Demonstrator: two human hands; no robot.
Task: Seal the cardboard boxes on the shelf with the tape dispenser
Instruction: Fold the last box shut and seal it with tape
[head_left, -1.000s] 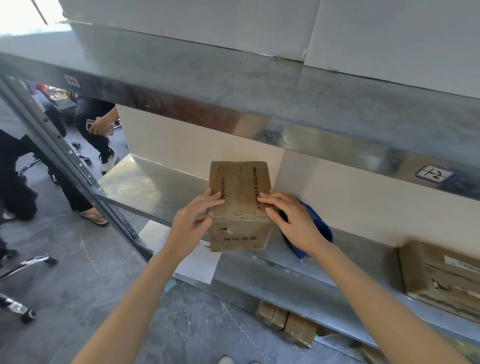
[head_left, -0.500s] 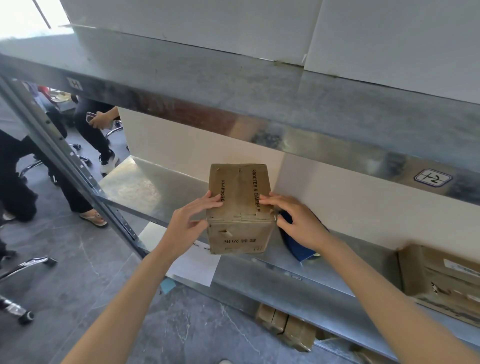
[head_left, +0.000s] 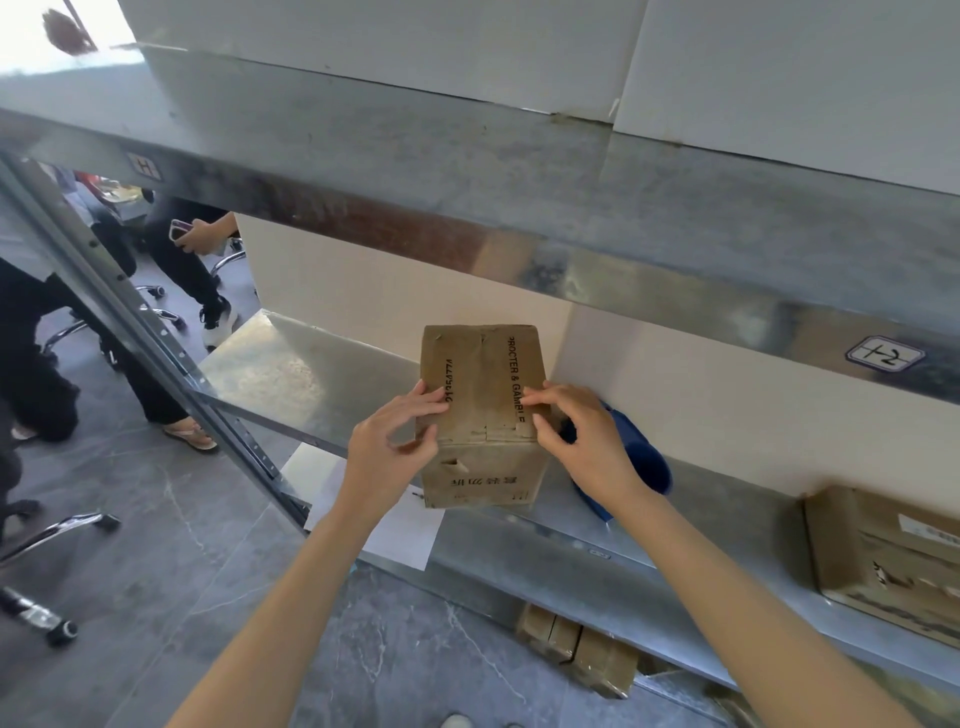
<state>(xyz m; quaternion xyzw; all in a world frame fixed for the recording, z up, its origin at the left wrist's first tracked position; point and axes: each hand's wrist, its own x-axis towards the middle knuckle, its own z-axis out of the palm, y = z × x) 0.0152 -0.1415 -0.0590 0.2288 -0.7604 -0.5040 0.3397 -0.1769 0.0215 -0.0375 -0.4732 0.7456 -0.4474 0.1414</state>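
A small brown cardboard box (head_left: 483, 374) with black print stands on the metal shelf (head_left: 311, 374), its top flaps down. My left hand (head_left: 384, 452) lays its fingers on the left part of the top, thumb against the box's left front edge. Opposite it, my right hand (head_left: 587, 447) rests its fingers on the right part of the top, thumb at the right front corner. A blue tape dispenser (head_left: 639, 457) lies on the shelf just right of the box, partly hidden behind my right hand. Neither hand touches it.
Another cardboard box (head_left: 883, 561) sits far right on the same shelf. The upper shelf (head_left: 519, 208) overhangs closely. A white sheet (head_left: 384, 525) hangs off the shelf's front edge. Taped boxes (head_left: 576, 649) lie on the level below. A slanted steel post (head_left: 156, 353), seated people (head_left: 31, 364) and chair bases (head_left: 52, 530) are at left.
Both hands have slid a little up the box, their fingers now lying further over the top flaps. The box has stayed in place.
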